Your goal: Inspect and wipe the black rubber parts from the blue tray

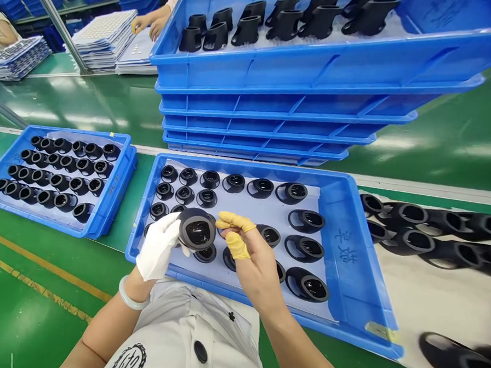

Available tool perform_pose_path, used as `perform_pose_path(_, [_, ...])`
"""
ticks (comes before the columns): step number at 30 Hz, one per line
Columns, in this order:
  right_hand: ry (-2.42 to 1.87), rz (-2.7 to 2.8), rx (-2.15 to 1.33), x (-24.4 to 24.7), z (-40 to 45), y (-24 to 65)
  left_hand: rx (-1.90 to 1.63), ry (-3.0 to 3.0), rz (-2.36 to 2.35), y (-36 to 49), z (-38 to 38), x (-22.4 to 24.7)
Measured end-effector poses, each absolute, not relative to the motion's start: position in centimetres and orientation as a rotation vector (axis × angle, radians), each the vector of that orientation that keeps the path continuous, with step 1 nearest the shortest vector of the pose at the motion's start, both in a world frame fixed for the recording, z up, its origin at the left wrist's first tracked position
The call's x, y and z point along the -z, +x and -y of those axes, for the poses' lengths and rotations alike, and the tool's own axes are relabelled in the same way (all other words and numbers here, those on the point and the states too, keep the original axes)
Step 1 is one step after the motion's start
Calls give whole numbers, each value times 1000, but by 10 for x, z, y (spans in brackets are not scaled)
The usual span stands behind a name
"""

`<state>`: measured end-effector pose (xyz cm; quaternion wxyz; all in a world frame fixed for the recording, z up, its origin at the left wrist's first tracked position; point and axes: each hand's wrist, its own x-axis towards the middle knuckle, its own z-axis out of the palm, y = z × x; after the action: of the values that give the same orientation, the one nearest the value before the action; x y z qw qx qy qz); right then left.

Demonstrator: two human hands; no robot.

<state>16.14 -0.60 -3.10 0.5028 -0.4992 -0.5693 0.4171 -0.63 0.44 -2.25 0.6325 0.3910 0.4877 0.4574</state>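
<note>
My left hand (160,246), in a white glove, grips a black hollow part (197,233) with a glossy dark inside, its round opening turned up toward me. My right hand (249,247) wears yellow finger covers on its thumb and forefinger. Its fingers are curled together beside the part's right edge; whether they touch it or pinch something small, I cannot make out. Below both hands lies a blue tray (355,233) lined with white sheet. Rows of similar black parts (308,247) stand in it, some hidden behind my hands.
At left, another blue tray (89,228) holds rows of black parts. Stacked blue trays (260,73) rise behind the work tray. More black parts (417,241) lie on a pale surface at right. Across the bench, another person's hands (152,24) are by stacked sheets (106,35).
</note>
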Motion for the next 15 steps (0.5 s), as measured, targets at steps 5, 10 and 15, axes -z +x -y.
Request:
perform_pose_path(5, [-1150, 1234, -1441, 32, 5, 162, -1032, 977, -1187, -5, -2, 17])
perform_pose_path(10, [-1040, 1186, -1600, 36, 4, 163, -1092, 1326, -1331, -8, 1, 9])
perform_pose_path(15, [-1014, 1263, -1444, 37, 7, 162, -1107, 1506, -1278, -14, 1, 3])
